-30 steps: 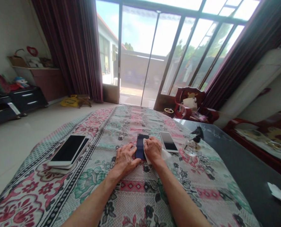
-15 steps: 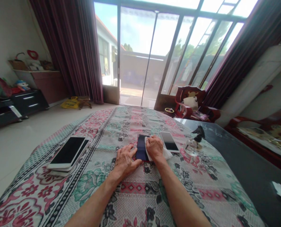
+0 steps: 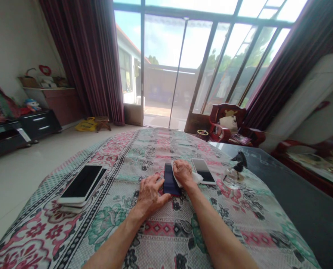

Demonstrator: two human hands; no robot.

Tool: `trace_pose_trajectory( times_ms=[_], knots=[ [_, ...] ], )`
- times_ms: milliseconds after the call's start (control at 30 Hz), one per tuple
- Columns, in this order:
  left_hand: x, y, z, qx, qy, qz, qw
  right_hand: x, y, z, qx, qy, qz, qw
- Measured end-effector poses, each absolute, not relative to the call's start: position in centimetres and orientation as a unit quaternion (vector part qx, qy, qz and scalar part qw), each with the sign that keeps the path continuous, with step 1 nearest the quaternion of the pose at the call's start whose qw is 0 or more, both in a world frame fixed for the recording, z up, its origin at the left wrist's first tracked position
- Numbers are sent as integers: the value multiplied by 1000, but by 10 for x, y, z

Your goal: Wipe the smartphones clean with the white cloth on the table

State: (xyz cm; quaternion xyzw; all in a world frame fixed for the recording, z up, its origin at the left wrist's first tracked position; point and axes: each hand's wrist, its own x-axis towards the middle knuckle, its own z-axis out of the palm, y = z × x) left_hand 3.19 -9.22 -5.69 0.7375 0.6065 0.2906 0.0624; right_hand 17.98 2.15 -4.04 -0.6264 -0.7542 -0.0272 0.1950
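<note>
A dark blue-black phone [image 3: 170, 183] with a reddish lower edge lies flat on the patterned tablecloth [image 3: 166, 235]. My left hand [image 3: 151, 191] holds it steady, fingers at its left edge and thumb at the bottom corner. My right hand [image 3: 182, 172] is closed in a fist around a white cloth or tissue [image 3: 197, 178], pressed on the phone's right side. That fist and the cloth hide part of the phone's surface. Just right of the cloth lies a white phone [image 3: 204, 172] with a dark screen, face up.
A stack of white phones [image 3: 82, 183] lies at the left of the table. On the right stands a clear glass ornament [image 3: 231, 178] with a black horse-head figure [image 3: 240, 160]. Beyond it is a dark table [image 3: 273, 179], with a red wooden chair [image 3: 225, 125] behind.
My right fist has moved slightly up along the phone with the cloth. The left hand keeps its place at the phone's edge. The whole view has shifted a little.
</note>
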Motion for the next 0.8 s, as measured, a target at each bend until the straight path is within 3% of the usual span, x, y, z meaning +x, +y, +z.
trace_pose_trajectory(
  times_ms=[567,800],
  knots=[
    [27,-94,-49,787,573,190,131,191,-16,-42,-579,-783,-28,226],
    [26,-94,-48,792,566,177,145,182,-27,-41,-582,-786,-50,202]
  ],
)
